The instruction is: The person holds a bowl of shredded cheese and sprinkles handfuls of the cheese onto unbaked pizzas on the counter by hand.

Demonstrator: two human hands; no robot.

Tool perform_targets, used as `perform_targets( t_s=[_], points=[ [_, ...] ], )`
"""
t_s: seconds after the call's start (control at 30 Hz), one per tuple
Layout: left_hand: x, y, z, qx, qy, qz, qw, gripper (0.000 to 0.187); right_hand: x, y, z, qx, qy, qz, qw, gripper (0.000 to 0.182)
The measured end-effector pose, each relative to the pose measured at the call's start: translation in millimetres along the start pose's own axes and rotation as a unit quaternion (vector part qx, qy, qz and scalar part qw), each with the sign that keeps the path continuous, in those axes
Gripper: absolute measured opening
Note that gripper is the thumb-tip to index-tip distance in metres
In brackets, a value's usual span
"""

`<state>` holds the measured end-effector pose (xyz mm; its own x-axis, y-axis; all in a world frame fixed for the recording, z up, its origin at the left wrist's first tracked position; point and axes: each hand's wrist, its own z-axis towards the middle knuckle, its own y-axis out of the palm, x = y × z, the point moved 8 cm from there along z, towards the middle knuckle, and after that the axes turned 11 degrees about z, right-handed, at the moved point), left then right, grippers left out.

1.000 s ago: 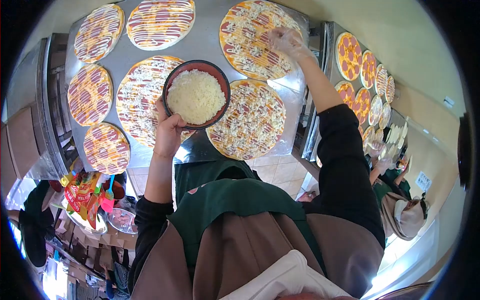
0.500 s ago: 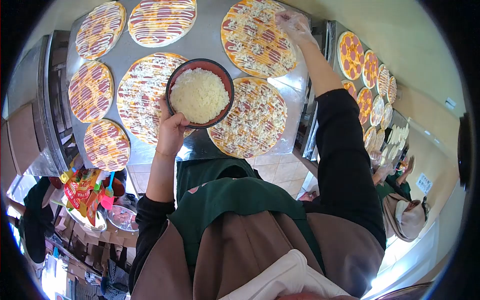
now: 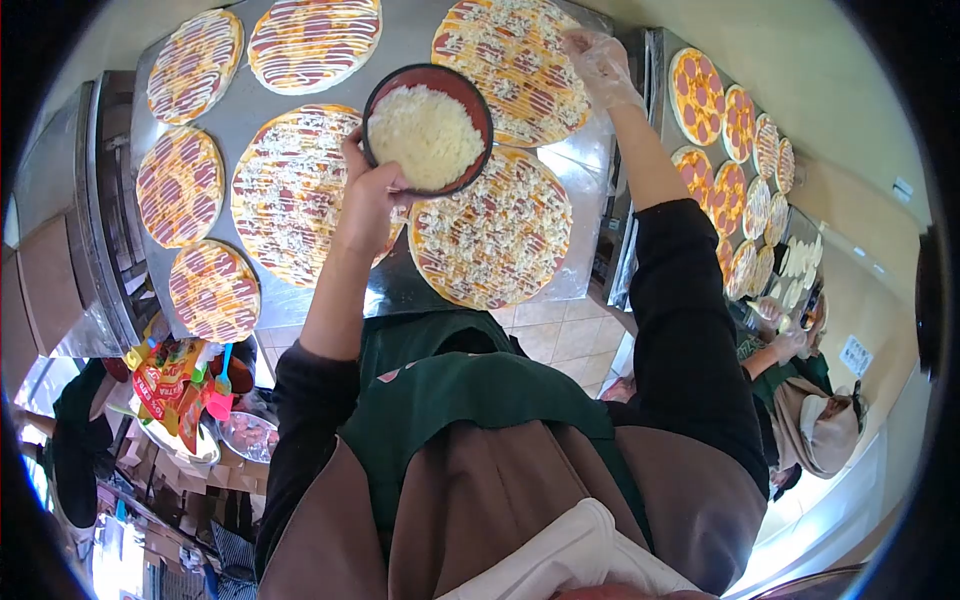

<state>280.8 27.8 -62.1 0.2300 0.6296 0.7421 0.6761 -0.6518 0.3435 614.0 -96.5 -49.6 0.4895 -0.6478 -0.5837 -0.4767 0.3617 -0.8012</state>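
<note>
1. Head view: left hand (image 3: 368, 200) is gripping the round dark red bowl of shredded white cheese (image 3: 428, 130) by its rim, at 12 o'clock above the steel table (image 3: 400, 290).
2. Gloved right hand (image 3: 598, 60), fingers pinched, is sprinkling over the far round pizza (image 3: 510, 65) at 1 o'clock.
3. Progress: three pizzas are looking cheesed; five striped pizzas (image 3: 195, 65) at 10 o'clock are awaiting cheese.

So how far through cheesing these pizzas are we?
Two near pizzas already carry grated cheese. In hand: the gloved right hand is over the far pizza, the left hand holding the cheese bowl. Four pizzas on the left show sauce stripes only.
</note>
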Motion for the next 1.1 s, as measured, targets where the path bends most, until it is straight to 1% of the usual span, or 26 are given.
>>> perform_targets(
  t_s=[0.07,0.1,0.13,0.17,0.2,0.23,0.27,0.3,0.33,0.37,0.4,0.43,0.47,0.53,0.57,0.6,0.67,0.7,0.73,0.8,0.83,0.9,0.93,1.0,1.03,1.1],
  points=[
    [6.5,17.3,11.3,-0.003,-0.003,0.006,1.0,0.069,-6.0,-11.9,-5.8,0.044,0.028,0.047,0.997,0.025],
    [6.7,24.0,17.7,-0.013,-0.011,0.013,1.0,0.069,-10.7,-13.9,-9.9,0.045,0.029,0.048,0.997,0.025],
    [7.3,28.8,23.1,-0.013,-0.012,0.014,1.0,0.069,-21.5,-10.7,-15.1,0.009,-0.011,0.202,0.979,0.026],
    [7.1,36.4,27.4,-0.031,-0.013,0.007,0.999,0.069,-33.1,-10.1,-22.6,-0.026,-0.05,0.35,0.935,0.026],
    [7.0,43.1,32.2,-0.05,-0.015,0.0,0.999,0.069,-44.3,-13.3,-30.5,-0.025,-0.05,0.35,0.935,0.026],
    [6.6,49.5,36.4,-0.072,-0.013,-0.002,0.997,0.068,-59.8,-2.1,-40.8,-0.098,-0.016,0.369,0.924,0.027],
    [5.7,53.4,39.2,-0.075,-0.014,-0.002,0.997,0.068,-71.9,12.0,-52.7,-0.17,0.018,0.385,0.907,0.027],
    [3.2,59.3,41.0,-0.092,-0.026,0.008,0.995,0.068,-83.8,19.5,-61.0,-0.186,-0.039,0.296,0.936,0.029],
    [1.2,64.6,42.2,-0.107,-0.036,0.019,0.993,0.067,-97.4,29.7,-70.0,-0.199,-0.097,0.203,0.954,0.032],
    [0.5,68.0,42.9,-0.109,-0.037,0.02,0.993,0.067,-104.7,39.8,-79.2,-0.197,-0.096,0.203,0.954,0.032],
    [-0.7,73.9,42.8,-0.125,-0.035,0.039,0.991,0.067,-119.4,45.5,-90.3,-0.157,-0.148,0.054,0.975,0.035],
    [-2.0,79.2,43.3,-0.141,-0.033,0.058,0.988,0.066,-129.5,48.2,-100.1,-0.114,-0.195,-0.098,0.969,0.039],
    [-4.9,80.2,45.7,-0.142,-0.033,0.059,0.988,0.066,-130.1,50.5,-106.6,-0.113,-0.193,-0.098,0.97,0.039],
    [-12.2,81.6,48.0,-0.161,-0.055,0.099,0.98,0.066,-134.9,62.9,-122.0,-0.181,-0.224,0.002,0.958,0.047],
    [-14.6,80.7,48.3,-0.161,-0.055,0.099,0.98,0.066,-133.8,63.5,-128.4,-0.182,-0.238,0.002,0.954,0.039],
    [-13.0,80.0,46.9,-0.152,-0.058,0.098,0.982,0.066,-130.8,59.7,-127.3,-0.182,-0.238,0.001,0.954,0.039],
    [-12.3,77.8,43.8,-0.144,-0.063,0.099,0.983,0.067,-118.1,65.9,-128.9,-0.276,-0.21,-0.001,0.938,0.034],
    [-9.8,76.5,43.8,-0.14,-0.057,0.086,0.985,0.067,-111.1,65.9,-125.4,-0.278,-0.194,-0.024,0.94,0.026],
    [-6.9,76.6,44.1,-0.137,-0.05,0.074,0.987,0.067,-106.9,66.6,-122.3,-0.277,-0.193,-0.025,0.941,0.026],
    [-4.1,78.0,43.6,-0.125,-0.054,0.081,0.987,0.066,-106.7,58.8,-115.7,-0.178,-0.241,-0.084,0.95,0.025],
    [-4.0,77.6,43.5,-0.111,-0.058,0.088,0.988,0.065,-106.3,62.8,-115.1,-0.178,-0.241,-0.084,0.95,0.025],
    [-8.3,80.5,47.9,-0.094,-0.043,0.084,0.991,0.064,-97.9,72.4,-107.7,-0.188,-0.144,-0.108,0.966,0.026],
    [-8.8,80.6,51.2,-0.077,-0.026,0.079,0.994,0.063,-103.4,73.5,-107.1,-0.186,-0.143,-0.108,0.966,0.026],
    [-14.5,82.5,56.2,-0.074,-0.032,0.079,0.994,0.064,-104.2,82.3,-109.7,-0.249,-0.092,-0.115,0.957,0.03],
    [-17.4,82.6,58.2,-0.069,-0.038,0.077,0.994,0.065,-101.3,84.1,-108.6,-0.249,-0.091,-0.116,0.957,0.03],
    [-22.5,84.1,62.2,-0.069,-0.039,0.079,0.994,0.066,-99.4,82.6,-103.1,-0.209,-0.104,-0.021,0.972,0.034]
  ],
)
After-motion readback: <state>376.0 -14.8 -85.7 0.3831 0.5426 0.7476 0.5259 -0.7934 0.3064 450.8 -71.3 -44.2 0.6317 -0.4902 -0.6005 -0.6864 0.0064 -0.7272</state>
